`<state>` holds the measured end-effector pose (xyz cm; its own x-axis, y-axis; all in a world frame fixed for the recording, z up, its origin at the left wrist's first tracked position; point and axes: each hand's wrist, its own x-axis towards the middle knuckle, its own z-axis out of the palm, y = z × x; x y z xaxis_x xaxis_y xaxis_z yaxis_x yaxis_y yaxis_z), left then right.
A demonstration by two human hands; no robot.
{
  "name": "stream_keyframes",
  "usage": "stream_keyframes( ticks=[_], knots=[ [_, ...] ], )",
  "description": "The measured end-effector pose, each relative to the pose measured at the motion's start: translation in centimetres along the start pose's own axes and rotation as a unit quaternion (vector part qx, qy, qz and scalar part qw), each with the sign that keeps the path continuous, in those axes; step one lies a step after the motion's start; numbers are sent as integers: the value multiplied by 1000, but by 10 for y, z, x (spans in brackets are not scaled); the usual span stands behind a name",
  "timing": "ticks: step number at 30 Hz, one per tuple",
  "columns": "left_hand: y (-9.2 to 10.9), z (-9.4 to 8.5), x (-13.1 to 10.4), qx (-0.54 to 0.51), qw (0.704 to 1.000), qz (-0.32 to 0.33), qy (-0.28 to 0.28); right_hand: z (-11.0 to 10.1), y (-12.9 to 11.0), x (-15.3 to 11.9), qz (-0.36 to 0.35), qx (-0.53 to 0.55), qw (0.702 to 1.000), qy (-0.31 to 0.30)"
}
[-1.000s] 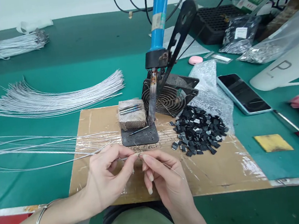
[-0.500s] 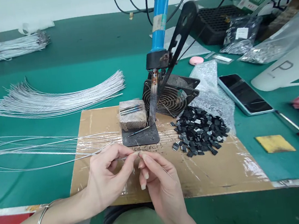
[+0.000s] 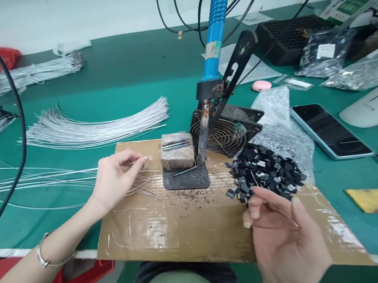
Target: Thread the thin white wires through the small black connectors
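1. My left hand [image 3: 116,180] sits at the left edge of the brown taped cardboard mat [image 3: 185,224]. Its grip is closed to a thumb-and-forefinger pinch on the end of a thin silver wire [image 3: 143,159], held just left of the brownish sponge block [image 3: 177,151].
2. The pinch is near the wire's tip, which I judge gives fine control of that end. The rest of the wire trails left over the green desk [image 3: 116,86], among other loose strands.
3. My right hand [image 3: 283,235] is at the near edge of the heap of small black plastic parts [image 3: 265,173]. Its fingers are curled and loosely parted, the fingertips [image 3: 251,197] touching the heap's nearest pieces. I cannot tell whether it has hold of one.
4. The blue-handled soldering iron [image 3: 214,51] stands tilted in its black metal stand [image 3: 186,178], tip down beside the sponge block, between both hands.
5. A black wire-grilled fan [image 3: 224,132] stands just behind the iron, probably set there to draw fumes away.
6. A fanned bundle of silver wires [image 3: 97,125] lies further left on the desk, and a dark-screened phone [image 3: 330,131] lies to the right.
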<state>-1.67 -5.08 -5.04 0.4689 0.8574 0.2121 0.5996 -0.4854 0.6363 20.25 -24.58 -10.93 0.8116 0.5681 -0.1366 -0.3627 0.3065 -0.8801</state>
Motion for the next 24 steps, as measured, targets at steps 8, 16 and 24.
stream_keyframes(
  ticks=[8,16,24],
  knots=[
    [-16,0,4,142,982,118,-34,-1,1,-2,16,3,1000,-5],
    [-58,-3,82,348,925,134,-72,1,4,-2,14,12,1000,-11],
    [-64,7,103,322,929,143,-113,-1,7,-2,-2,16,999,-36]
  ],
)
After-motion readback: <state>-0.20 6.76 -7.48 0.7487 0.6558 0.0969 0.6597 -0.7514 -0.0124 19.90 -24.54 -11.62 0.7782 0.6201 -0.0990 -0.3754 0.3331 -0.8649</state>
